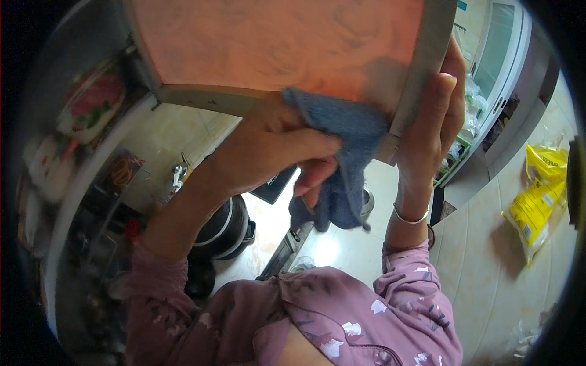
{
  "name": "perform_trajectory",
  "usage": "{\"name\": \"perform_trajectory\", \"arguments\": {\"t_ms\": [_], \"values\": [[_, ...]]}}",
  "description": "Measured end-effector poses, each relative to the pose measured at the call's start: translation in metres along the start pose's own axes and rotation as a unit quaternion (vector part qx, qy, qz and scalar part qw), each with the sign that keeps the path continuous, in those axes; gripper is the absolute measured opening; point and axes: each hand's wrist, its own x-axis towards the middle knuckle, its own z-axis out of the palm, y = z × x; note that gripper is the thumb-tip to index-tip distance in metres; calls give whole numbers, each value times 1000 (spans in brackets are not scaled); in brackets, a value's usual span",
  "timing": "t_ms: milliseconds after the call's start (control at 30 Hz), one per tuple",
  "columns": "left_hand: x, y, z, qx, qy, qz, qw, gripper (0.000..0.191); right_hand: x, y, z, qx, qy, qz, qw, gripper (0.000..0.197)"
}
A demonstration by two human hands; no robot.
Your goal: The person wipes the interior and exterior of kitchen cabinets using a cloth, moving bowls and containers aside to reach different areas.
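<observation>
A bunched blue-grey cloth (341,114) is gripped in my left hand (274,142), and its lower folds hang below the fingers. The cloth lies against the lower right part of an orange panel (274,41) set in a grey frame, which looks like a cabinet door. My right hand (425,119) clasps the frame's right side piece (419,68), with the thumb on the near face and fingers behind the edge. Dark smears mark the orange surface. The panel's top runs out of view.
A black pot (224,228) stands on the counter below, near a tap (177,174). At left, an open cabinet or shelf (78,201) holds blurred items. Yellow plastic packages (533,210) hang or rest against the tiles at right, near a white-framed glass door (499,45).
</observation>
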Motion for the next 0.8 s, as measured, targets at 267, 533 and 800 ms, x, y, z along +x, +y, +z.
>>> {"name": "perform_trajectory", "arguments": {"t_ms": [267, 533, 800], "values": [[-22, -37, -14, -304, 22, 60, 951, 18, -48, 1, -7, 143, -8, 133, 981, 43], [-20, -62, -19, -442, -81, 85, 889, 25, -135, 2, 6, 247, -204, 437, 841, 48], [-47, -59, -40, -377, -28, 76, 923, 22, -125, -14, 0, 148, -306, 248, 907, 17]]}}
